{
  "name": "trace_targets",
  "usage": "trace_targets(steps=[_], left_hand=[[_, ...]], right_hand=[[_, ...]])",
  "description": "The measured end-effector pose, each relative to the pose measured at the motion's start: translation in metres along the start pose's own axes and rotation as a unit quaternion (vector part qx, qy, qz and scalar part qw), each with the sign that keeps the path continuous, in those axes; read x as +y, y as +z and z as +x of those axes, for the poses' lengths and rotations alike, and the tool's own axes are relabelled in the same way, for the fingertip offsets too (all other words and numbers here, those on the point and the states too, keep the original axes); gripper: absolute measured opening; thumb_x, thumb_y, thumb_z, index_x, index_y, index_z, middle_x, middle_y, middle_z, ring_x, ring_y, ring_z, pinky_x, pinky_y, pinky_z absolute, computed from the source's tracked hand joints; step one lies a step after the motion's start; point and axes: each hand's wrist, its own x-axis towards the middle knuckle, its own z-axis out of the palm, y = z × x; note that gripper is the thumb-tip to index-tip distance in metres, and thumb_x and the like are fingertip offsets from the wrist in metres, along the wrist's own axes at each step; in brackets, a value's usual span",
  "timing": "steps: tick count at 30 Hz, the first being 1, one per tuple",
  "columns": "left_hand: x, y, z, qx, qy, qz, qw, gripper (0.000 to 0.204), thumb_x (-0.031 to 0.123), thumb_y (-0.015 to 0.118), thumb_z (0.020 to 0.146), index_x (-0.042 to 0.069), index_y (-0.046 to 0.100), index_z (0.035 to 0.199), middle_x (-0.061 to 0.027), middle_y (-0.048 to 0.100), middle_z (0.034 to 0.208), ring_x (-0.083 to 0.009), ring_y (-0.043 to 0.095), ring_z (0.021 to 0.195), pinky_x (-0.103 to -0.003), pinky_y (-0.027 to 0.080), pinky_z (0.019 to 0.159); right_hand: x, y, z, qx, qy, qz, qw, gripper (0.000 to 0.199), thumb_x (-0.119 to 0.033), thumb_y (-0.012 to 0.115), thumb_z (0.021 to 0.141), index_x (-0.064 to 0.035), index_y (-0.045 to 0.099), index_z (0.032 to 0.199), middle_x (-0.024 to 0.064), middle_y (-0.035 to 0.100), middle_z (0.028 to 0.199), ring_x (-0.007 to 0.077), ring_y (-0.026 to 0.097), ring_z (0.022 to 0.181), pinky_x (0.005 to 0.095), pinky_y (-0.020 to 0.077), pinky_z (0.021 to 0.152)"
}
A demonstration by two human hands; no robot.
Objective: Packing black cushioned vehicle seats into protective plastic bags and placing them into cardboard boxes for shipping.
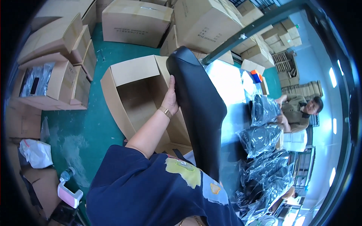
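Observation:
A long black seat cushion [198, 101], like a motorcycle seat, stands tilted in front of me, its smooth padded top facing up. My left hand [172, 98] grips its left edge near the far end; the thumb shows along the side, and the other fingers are partly hidden. A tall open carton [135, 72] stands just left of the seat, with its flaps folded out and a brown interior showing. My right hand is out of sight behind the seat and my sleeve.
On the right, a workbench [230, 143] carries several plastic-wrapped black items [260, 141] and an orange-and-blue tape roll [256, 76]. A co-worker [299, 113] handles one wrapped item there. Stacked cartons [137, 24] line the back and left; a green metal frame [260, 28] crosses above the bench.

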Motion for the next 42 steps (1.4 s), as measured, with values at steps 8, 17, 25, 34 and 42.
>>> trace_targets(steps=[8,17,25,34,42], left_hand=[[0.026,0.058,0.007,-0.045,0.031,0.028,0.998,0.074,0.062,0.049,0.082,0.007,0.040,0.132,-0.0085,0.045,0.132,-0.0224,0.043,0.120,-0.038,0.032,0.103],[0.072,0.094,0.028,0.040,-0.012,-0.033,0.999,0.066,0.057,0.058,0.079,0.009,0.049,0.124,-0.0079,0.053,0.123,-0.0234,0.048,0.115,-0.042,0.034,0.102],[0.052,0.064,-0.007,-0.101,0.121,0.018,0.987,0.066,0.062,0.038,0.086,0.012,0.045,0.128,-0.0078,0.051,0.126,-0.0289,0.047,0.116,-0.044,0.038,0.099],[0.041,0.045,-0.035,-0.124,-0.032,0.061,0.990,0.068,0.056,0.050,0.083,0.008,0.041,0.131,-0.0135,0.045,0.132,-0.0316,0.044,0.119,-0.047,0.036,0.100],[-0.011,0.039,-0.031,-0.073,-0.135,0.108,0.982,0.046,0.028,0.055,0.076,0.005,0.053,0.116,-0.0109,0.059,0.114,-0.0290,0.055,0.104,-0.044,0.043,0.093]], right_hand=[[0.003,0.129,0.125,0.107,0.008,0.049,0.993,0.034,-0.006,0.057,0.083,0.0084,0.052,0.113,0.0119,0.063,0.089,0.0173,0.061,0.072,0.0260,0.0494,0.066],[-0.050,0.096,0.173,0.224,0.010,0.111,0.968,0.032,-0.004,0.058,0.083,0.0078,0.054,0.113,0.0101,0.063,0.090,0.0157,0.060,0.073,0.0250,0.0487,0.068],[-0.035,0.116,0.170,0.433,-0.294,-0.280,0.804,0.027,-0.011,0.062,0.083,-0.0007,0.060,0.107,0.0040,0.063,0.087,0.0088,0.056,0.079,0.0238,0.0454,0.074],[-0.023,0.113,0.161,0.488,-0.271,-0.337,0.758,0.027,-0.010,0.061,0.082,-0.0036,0.059,0.108,0.0085,0.065,0.087,0.0133,0.060,0.079,0.0254,0.0465,0.072],[0.022,0.079,0.130,0.419,-0.114,-0.248,0.866,0.030,-0.027,0.058,0.086,-0.0031,0.061,0.104,0.0111,0.065,0.089,0.0176,0.061,0.086,0.0294,0.0465,0.077]])
